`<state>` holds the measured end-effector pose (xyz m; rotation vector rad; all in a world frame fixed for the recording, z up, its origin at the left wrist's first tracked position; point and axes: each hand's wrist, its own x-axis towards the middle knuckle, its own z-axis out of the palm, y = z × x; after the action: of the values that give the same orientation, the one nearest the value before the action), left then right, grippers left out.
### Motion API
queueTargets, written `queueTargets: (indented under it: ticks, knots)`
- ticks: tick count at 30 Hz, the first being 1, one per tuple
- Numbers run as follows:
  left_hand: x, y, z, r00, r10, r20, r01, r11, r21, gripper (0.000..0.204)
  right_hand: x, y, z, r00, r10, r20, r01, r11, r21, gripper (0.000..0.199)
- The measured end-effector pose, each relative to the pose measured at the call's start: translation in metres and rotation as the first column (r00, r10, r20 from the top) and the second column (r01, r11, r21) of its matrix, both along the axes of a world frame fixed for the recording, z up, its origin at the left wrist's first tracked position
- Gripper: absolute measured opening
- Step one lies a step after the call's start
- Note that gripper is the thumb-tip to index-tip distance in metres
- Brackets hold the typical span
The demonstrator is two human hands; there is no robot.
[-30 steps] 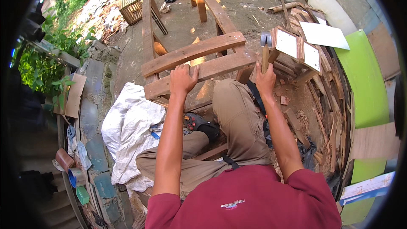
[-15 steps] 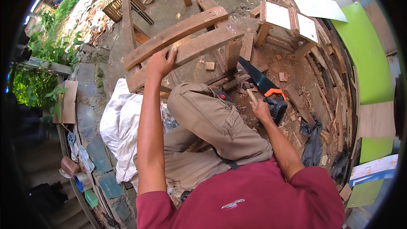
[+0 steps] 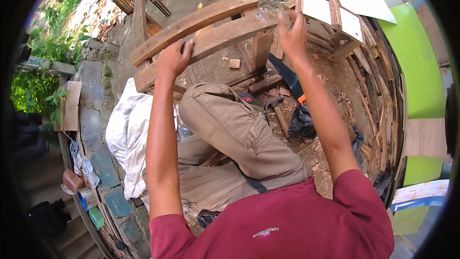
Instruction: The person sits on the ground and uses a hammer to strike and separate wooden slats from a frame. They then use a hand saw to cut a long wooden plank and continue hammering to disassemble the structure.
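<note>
My left hand is closed over the near plank of a brown wooden frame in front of me. A second plank runs alongside it, slightly farther off. Beside the near plank's right end, my right hand is raised with its fingers apart and no visible object in it. A hammer with a wooden handle lies on the ground right of my bent knee. Partly behind my right forearm is a handsaw with a dark blade and an orange handle.
A small wooden stand with white panels is at the right, before stacked wood strips. Black plastic bags lie near the hammer. White sacking is at my left, by a block wall. Wood scraps litter the ground.
My right hand has let go of the hammer, which now lies on the ground, and has risen to the near plank's right end. My left hand still grips the plank.
</note>
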<state>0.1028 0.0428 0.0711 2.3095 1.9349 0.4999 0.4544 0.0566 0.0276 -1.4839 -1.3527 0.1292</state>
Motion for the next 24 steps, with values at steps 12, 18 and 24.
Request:
queueTargets:
  ticks: [12, 18, 24]
  knots:
    - [0.016, -0.002, 0.004, 0.960, 0.019, 0.280, -0.040, 0.997, 0.070, 0.035, -0.057, 0.087, 0.049, 0.935, 0.221, 0.277, -0.004, 0.788, -0.615, 0.072]
    - [-0.099, 0.003, -0.007, 0.846, 0.533, -0.023, -0.471, 0.766, 0.438, 0.063, -0.064, 0.087, 0.058, 0.932, 0.205, 0.298, 0.022, 0.790, -0.613, 0.071]
    - [-0.096, 0.009, 0.006, 0.667, 0.745, 0.018, -0.721, 0.651, -0.236, 0.093, -0.058, 0.089, 0.052, 0.932, 0.184, 0.311, 0.037, 0.808, -0.589, 0.070]
